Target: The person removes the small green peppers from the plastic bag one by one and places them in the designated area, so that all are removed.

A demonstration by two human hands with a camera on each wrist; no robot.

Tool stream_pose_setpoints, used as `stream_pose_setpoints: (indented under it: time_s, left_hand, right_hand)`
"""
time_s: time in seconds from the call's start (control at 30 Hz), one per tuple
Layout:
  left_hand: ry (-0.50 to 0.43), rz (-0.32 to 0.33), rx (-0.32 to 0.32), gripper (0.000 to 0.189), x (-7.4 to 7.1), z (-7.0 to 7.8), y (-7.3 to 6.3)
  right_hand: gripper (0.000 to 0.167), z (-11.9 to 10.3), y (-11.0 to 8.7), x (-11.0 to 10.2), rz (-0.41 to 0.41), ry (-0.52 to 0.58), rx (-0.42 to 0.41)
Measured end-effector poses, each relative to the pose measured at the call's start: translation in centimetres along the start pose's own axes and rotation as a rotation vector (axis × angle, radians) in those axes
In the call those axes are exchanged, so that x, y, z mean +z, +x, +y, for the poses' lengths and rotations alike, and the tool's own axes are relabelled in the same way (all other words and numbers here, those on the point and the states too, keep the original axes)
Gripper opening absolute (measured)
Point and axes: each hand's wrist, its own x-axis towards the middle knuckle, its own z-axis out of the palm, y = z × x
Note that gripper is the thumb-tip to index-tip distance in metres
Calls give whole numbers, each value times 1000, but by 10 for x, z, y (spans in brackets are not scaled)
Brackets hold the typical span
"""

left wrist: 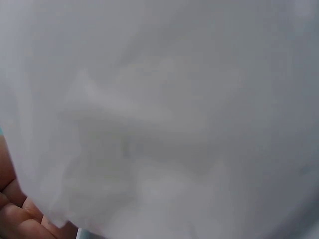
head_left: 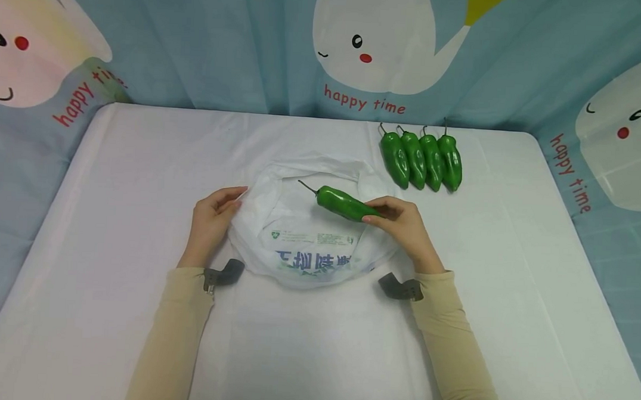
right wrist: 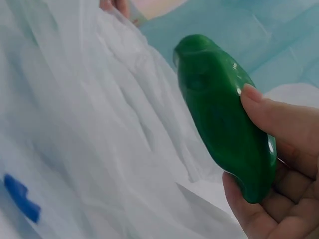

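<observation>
A white plastic bag (head_left: 254, 245) with blue and green print lies on the table, its mouth spread wide. My left hand (head_left: 212, 222) pinches the bag's left rim between thumb and fingers; in the left wrist view the bag (left wrist: 164, 99) fills nearly everything. Over the bag's mouth, my right hand (head_left: 402, 227) holds a green pepper (head_left: 342, 203) by its tip, the stem pointing left. Up close in the right wrist view, thumb and fingers grip that pepper's (right wrist: 219, 109) lower end.
Several more green peppers (head_left: 421, 159) lie side by side at the table's back right, stems toward the far edge. The table (head_left: 110, 226) has a white cover. A blue curtain (head_left: 220, 46) with whale prints hangs behind it and at both sides.
</observation>
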Motion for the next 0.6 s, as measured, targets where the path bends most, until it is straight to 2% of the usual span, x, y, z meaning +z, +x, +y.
stream_pose_setpoints:
  time_s: [0.33, 0.6]
  left_hand:
    - [-1, -5, -15, 28, 0, -1, 0]
    - [5, -4, -17, 28, 0, 0, 0]
  right_hand:
    - [30, 4, 3, -9, 104, 30, -17]
    - [33, 3, 4, -15, 151, 24, -3]
